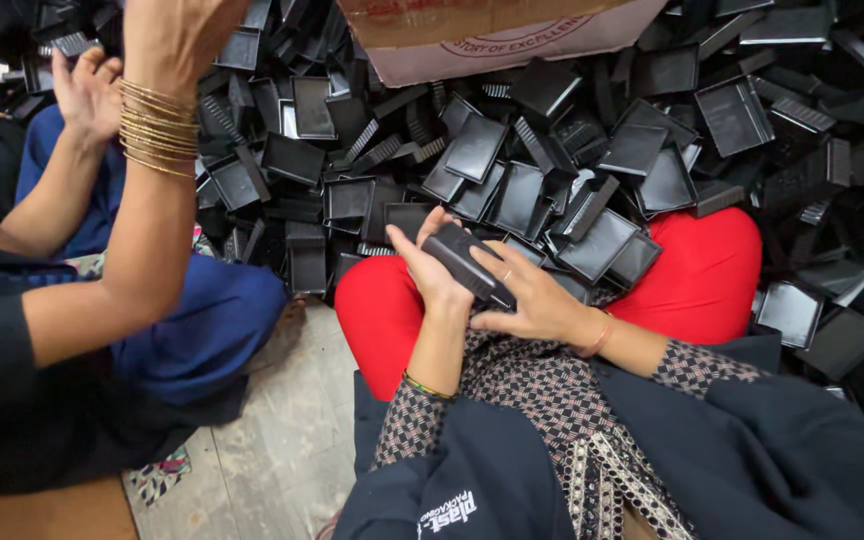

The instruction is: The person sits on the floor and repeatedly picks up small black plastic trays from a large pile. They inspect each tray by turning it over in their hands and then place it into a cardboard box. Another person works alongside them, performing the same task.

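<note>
A: both hands on one black box (467, 262) — left hand (430, 272) cups its near-left side, right hand (532, 300) clamps the right end, over the red-clad knees (697, 275).

B: any room? The pile of black trays (552, 150) crowds the far side, too many to count.

A: bare floor (282, 440) near-left. One cardboard carton (492, 30) far off. A co-worker's bangled arm (157, 150) on the left.

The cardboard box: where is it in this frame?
In the head view, the cardboard box sits at top centre on the heap of black plastic trays, above the person's two hands.
</note>
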